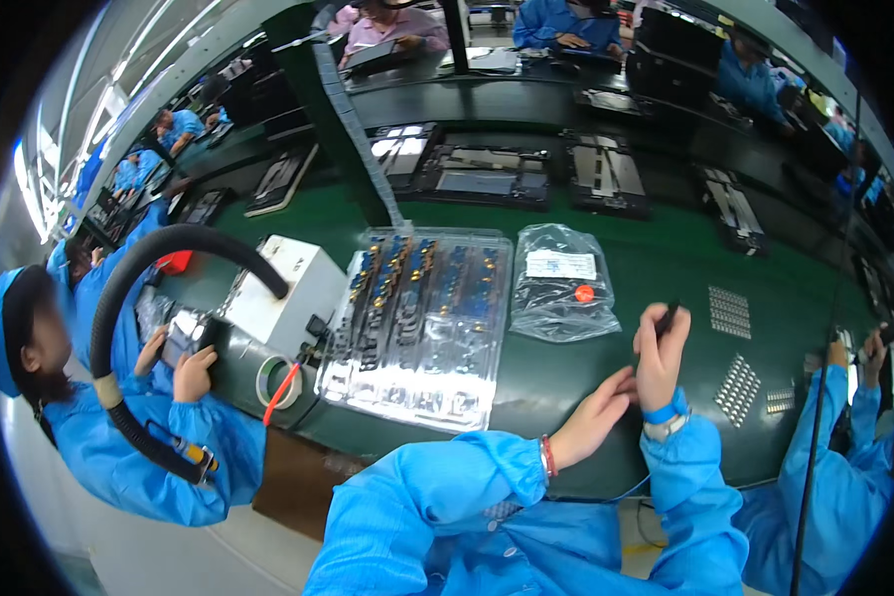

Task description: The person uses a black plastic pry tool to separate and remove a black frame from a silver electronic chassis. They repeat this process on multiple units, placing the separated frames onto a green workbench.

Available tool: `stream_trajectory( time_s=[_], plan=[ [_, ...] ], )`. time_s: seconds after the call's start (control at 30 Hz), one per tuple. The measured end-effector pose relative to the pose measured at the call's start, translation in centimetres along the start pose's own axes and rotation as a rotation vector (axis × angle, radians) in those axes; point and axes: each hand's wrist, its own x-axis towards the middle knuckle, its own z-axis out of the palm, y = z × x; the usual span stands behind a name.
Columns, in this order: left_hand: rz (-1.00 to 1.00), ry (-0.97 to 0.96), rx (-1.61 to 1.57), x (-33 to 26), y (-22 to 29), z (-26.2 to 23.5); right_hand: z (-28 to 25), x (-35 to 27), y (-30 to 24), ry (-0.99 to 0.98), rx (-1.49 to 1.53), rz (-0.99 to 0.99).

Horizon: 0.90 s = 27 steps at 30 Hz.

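My right hand (661,356) is raised over the green bench, its fingers closed on a small black object (669,316) whose kind I cannot make out. A blue band (668,407) circles that wrist. My left hand (591,425) lies just left of it, fingers stretched out, tips close to the base of the right hand, with nothing visible in it. Beyond the hands lies a clear plastic bag (563,288) with a white label and a red dot. Sheets of small silvery pieces (737,389) rest right of my right hand.
A clear tray (422,382) of small electronic parts sits left of the bag. Next to it stand a white box (286,288) with a black hose (119,298) and a tape roll (280,383). Opened tablet-like devices (492,177) line the far side. Co-workers sit at both sides.
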Motion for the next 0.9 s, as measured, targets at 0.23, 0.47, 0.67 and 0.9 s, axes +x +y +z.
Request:
stream_trajectory(
  time_s=[0.23,0.47,0.67,0.9],
  plan=[
    [-0.319,-0.642,0.064,-0.4,0.0,1.0,1.2,16.2,0.9,-0.14,-0.941,-0.312],
    [-0.309,-0.308,0.17,-0.7,2.9,1.6,-2.3,22.8,10.8,-0.506,-1.156,-0.209],
    [-0.26,-0.284,0.162,-1.0,2.3,1.5,-0.9,23.9,10.6,-0.68,-1.63,-0.537],
    [-0.183,-0.29,0.251,-1.1,1.8,1.6,-1.0,24.9,8.6,-0.287,-1.407,-0.679]
  ],
)
